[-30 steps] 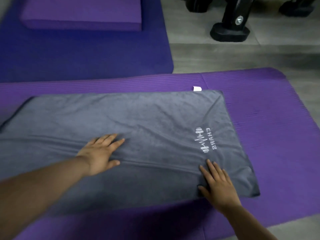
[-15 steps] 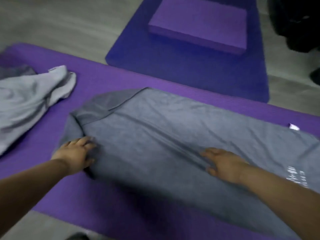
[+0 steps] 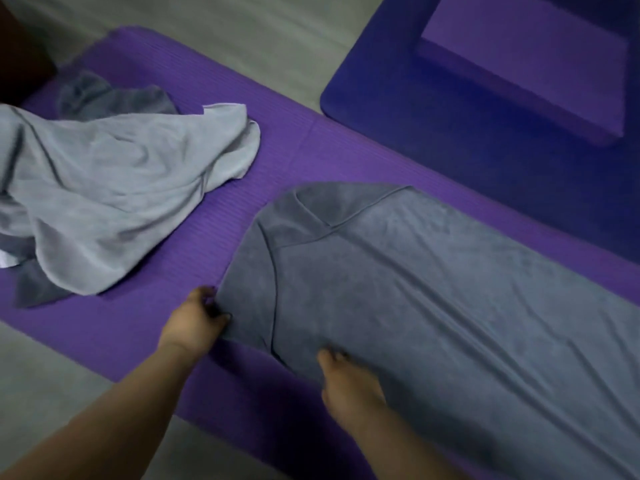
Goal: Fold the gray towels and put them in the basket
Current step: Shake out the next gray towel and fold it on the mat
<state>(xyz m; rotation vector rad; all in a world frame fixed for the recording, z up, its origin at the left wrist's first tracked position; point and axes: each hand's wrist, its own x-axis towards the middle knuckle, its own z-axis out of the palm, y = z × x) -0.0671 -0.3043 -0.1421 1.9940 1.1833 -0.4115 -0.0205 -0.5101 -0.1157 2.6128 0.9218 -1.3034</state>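
A dark gray towel [image 3: 433,289], folded lengthwise, lies stretched across the purple mat [image 3: 311,157] from the centre to the right edge of view. Its far left corner is turned over. My left hand [image 3: 197,323] pinches the towel's left end with curled fingers. My right hand [image 3: 346,379] grips the near left corner of the same towel, fingers curled over its edge. A crumpled light gray towel [image 3: 104,188] lies at the left, on top of another dark gray towel [image 3: 104,95]. No basket is in view.
A dark blue mat [image 3: 467,109] with a purple foam block [image 3: 526,64] lies at the upper right. Gray floor [image 3: 259,39] shows beyond the purple mat and at the lower left. A dark brown object [image 3: 17,46] sits in the top left corner.
The view swung left along the towel. Both hands slid from pressing flat on the towel to its left end, where they now hold its edge.
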